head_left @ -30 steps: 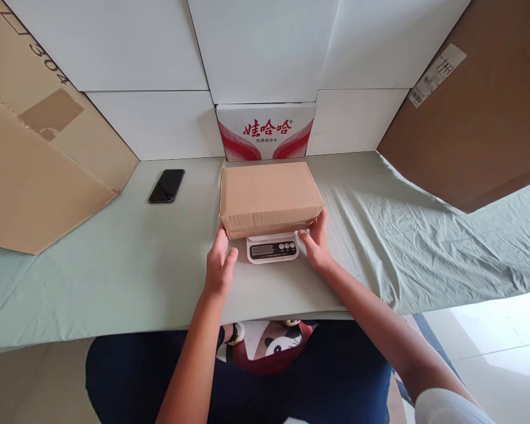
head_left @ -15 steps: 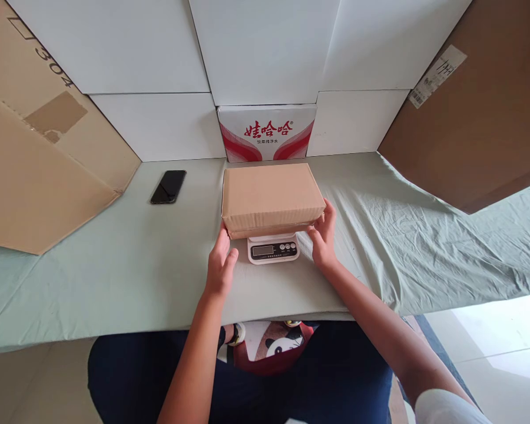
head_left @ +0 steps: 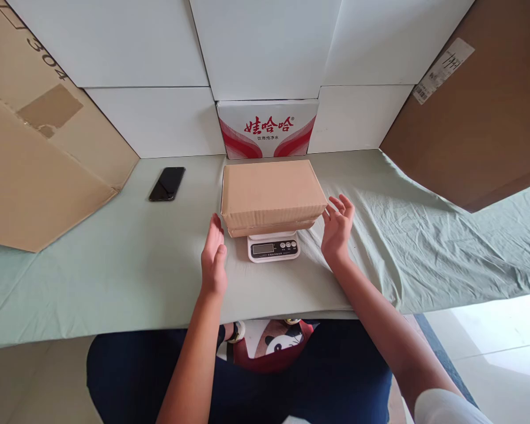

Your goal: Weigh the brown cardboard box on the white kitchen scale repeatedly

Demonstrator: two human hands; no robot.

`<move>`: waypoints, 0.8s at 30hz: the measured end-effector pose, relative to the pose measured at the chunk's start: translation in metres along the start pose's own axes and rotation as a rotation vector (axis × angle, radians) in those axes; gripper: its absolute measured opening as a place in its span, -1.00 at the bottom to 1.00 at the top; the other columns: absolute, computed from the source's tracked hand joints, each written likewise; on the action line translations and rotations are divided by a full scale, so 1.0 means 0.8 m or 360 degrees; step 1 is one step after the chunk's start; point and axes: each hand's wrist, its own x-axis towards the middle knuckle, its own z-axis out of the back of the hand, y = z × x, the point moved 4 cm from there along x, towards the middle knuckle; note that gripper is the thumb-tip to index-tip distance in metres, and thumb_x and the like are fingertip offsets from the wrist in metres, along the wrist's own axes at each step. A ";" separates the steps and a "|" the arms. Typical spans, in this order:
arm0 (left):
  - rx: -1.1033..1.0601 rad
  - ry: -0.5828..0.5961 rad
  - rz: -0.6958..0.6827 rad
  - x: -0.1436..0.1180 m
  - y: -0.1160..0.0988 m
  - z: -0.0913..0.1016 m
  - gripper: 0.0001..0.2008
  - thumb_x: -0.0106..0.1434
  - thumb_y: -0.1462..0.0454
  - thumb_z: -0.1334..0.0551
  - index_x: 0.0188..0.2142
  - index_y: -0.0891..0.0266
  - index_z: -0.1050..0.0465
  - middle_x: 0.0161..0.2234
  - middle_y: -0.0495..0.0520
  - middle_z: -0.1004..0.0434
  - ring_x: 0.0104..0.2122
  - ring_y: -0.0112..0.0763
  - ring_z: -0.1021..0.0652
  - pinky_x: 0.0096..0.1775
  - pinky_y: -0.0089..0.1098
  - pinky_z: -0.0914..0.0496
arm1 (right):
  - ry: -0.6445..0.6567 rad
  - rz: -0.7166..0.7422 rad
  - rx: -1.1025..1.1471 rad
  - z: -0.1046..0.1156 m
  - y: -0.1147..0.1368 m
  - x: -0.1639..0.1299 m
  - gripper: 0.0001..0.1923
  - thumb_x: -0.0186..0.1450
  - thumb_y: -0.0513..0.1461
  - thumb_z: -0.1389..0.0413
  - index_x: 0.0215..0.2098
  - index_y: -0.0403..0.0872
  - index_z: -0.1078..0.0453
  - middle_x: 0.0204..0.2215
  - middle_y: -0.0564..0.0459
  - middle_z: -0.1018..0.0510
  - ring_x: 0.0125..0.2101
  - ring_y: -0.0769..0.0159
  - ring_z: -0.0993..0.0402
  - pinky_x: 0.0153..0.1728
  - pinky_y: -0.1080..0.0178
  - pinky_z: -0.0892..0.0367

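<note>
Both our hands are open, left hand [head_left: 214, 259] and right hand [head_left: 337, 229] just beside the cardboard box [head_left: 271, 195] resting on the kitchen scale [head_left: 273, 248]; we should keep fingers off so the reading settles.

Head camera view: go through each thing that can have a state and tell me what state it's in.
cardboard box: closed, resting on the scale, no hand touching it.
scale: loaded, display reading too small to tell.
phone: flat on the cloth, screen dark.
left hand: open, beside the box.
right hand: open, beside the box.
</note>
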 end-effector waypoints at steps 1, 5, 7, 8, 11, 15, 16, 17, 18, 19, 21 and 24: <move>-0.0005 -0.0009 0.0000 0.000 0.000 0.000 -0.29 0.42 -0.01 -0.18 0.47 0.13 -0.12 0.51 0.16 -0.04 0.49 -0.06 -0.10 0.46 -0.10 -0.06 | -0.0017 -0.0021 0.0044 0.001 -0.001 0.002 -0.50 0.25 0.01 -0.06 0.15 0.17 -0.20 0.16 -0.04 -0.34 0.22 0.03 -0.41 0.33 -0.27 -0.21; 0.0001 -0.0036 0.0021 0.001 -0.002 -0.002 -0.27 0.40 -0.06 -0.18 0.46 0.11 -0.15 0.51 0.16 -0.04 0.49 -0.04 -0.09 0.45 -0.10 -0.06 | -0.0023 -0.0060 0.0081 0.002 -0.004 0.006 -0.52 0.25 0.01 -0.04 0.11 0.13 -0.21 0.10 -0.05 -0.36 0.15 0.06 -0.44 0.25 -0.20 -0.30; -0.0003 -0.0041 0.0024 0.002 -0.002 -0.002 -0.27 0.39 -0.07 -0.18 0.46 0.11 -0.16 0.51 0.16 -0.04 0.49 -0.04 -0.08 0.45 -0.10 -0.06 | -0.0038 -0.0074 0.0086 0.002 -0.005 0.006 -0.53 0.24 0.00 -0.05 0.10 0.13 -0.22 0.08 -0.05 -0.37 0.13 0.07 -0.45 0.23 -0.18 -0.32; -0.0010 -0.0042 0.0021 0.002 -0.003 -0.002 -0.27 0.39 -0.06 -0.19 0.45 0.11 -0.16 0.51 0.16 -0.03 0.49 -0.04 -0.09 0.45 -0.10 -0.06 | -0.0047 -0.0082 0.0096 0.002 -0.005 0.006 -0.53 0.23 -0.01 -0.06 0.09 0.12 -0.22 0.07 -0.04 -0.38 0.11 0.08 -0.46 0.22 -0.17 -0.33; -0.0022 -0.0049 0.0020 0.002 -0.003 -0.002 -0.28 0.40 -0.05 -0.18 0.45 0.12 -0.17 0.51 0.17 -0.04 0.49 -0.04 -0.10 0.45 -0.09 -0.06 | -0.0033 -0.0086 0.0098 0.001 -0.006 0.005 -0.54 0.23 -0.01 -0.07 0.07 0.12 -0.23 0.05 -0.03 -0.39 0.08 0.10 -0.46 0.19 -0.14 -0.34; -0.0004 -0.0051 0.0039 0.002 -0.003 -0.002 -0.27 0.40 -0.06 -0.18 0.46 0.12 -0.16 0.50 0.18 -0.06 0.48 -0.03 -0.10 0.45 -0.08 -0.06 | 0.0021 -0.0054 0.0025 -0.002 -0.006 0.003 -0.54 0.26 0.02 -0.04 0.09 0.13 -0.22 0.05 -0.03 -0.38 0.08 0.11 -0.45 0.14 -0.10 -0.37; -0.0002 -0.0048 0.0038 0.002 -0.003 -0.002 -0.27 0.39 -0.07 -0.18 0.46 0.12 -0.16 0.50 0.17 -0.06 0.48 -0.02 -0.10 0.45 -0.08 -0.06 | 0.0024 -0.0049 0.0015 -0.003 -0.005 0.003 -0.54 0.25 0.02 -0.03 0.09 0.13 -0.22 0.04 -0.03 -0.38 0.08 0.11 -0.44 0.14 -0.09 -0.37; -0.0001 -0.0045 0.0035 0.002 -0.003 -0.002 -0.27 0.39 -0.07 -0.18 0.46 0.11 -0.16 0.50 0.17 -0.05 0.48 -0.02 -0.10 0.45 -0.08 -0.06 | 0.0022 -0.0048 0.0011 -0.003 -0.005 0.002 -0.54 0.25 0.01 -0.04 0.09 0.13 -0.22 0.04 -0.03 -0.39 0.08 0.11 -0.44 0.14 -0.09 -0.38; 0.0000 -0.0044 0.0030 0.002 -0.003 -0.002 -0.27 0.39 -0.07 -0.18 0.45 0.11 -0.16 0.50 0.17 -0.05 0.48 -0.02 -0.10 0.45 -0.08 -0.06 | 0.0017 -0.0052 0.0014 -0.004 -0.004 0.002 -0.55 0.24 0.01 -0.04 0.08 0.13 -0.23 0.04 -0.03 -0.39 0.07 0.11 -0.44 0.14 -0.08 -0.38; 0.0001 -0.0044 0.0027 0.002 -0.003 -0.002 -0.27 0.39 -0.07 -0.18 0.45 0.11 -0.16 0.50 0.17 -0.05 0.48 -0.02 -0.10 0.45 -0.08 -0.06 | 0.0009 -0.0059 0.0024 -0.005 -0.004 0.001 -0.55 0.23 -0.01 -0.05 0.07 0.13 -0.23 0.03 -0.02 -0.39 0.07 0.12 -0.44 0.14 -0.08 -0.38; -0.0004 -0.0048 0.0030 0.002 -0.002 -0.002 -0.27 0.39 -0.07 -0.18 0.45 0.11 -0.16 0.50 0.17 -0.05 0.48 -0.02 -0.10 0.45 -0.08 -0.06 | -0.0003 -0.0079 0.0053 -0.006 -0.003 0.000 -0.56 0.21 -0.03 -0.06 0.05 0.13 -0.25 0.01 -0.01 -0.40 0.06 0.13 -0.44 0.13 -0.07 -0.38; -0.0012 -0.0049 0.0050 0.002 -0.001 -0.002 -0.28 0.40 -0.06 -0.17 0.46 0.12 -0.16 0.50 0.17 -0.06 0.48 -0.03 -0.11 0.45 -0.07 -0.06 | 0.0009 -0.0107 0.0064 -0.009 -0.001 -0.002 -0.58 0.20 -0.05 -0.06 0.03 0.12 -0.26 -0.02 0.02 -0.40 0.03 0.15 -0.45 0.12 -0.06 -0.38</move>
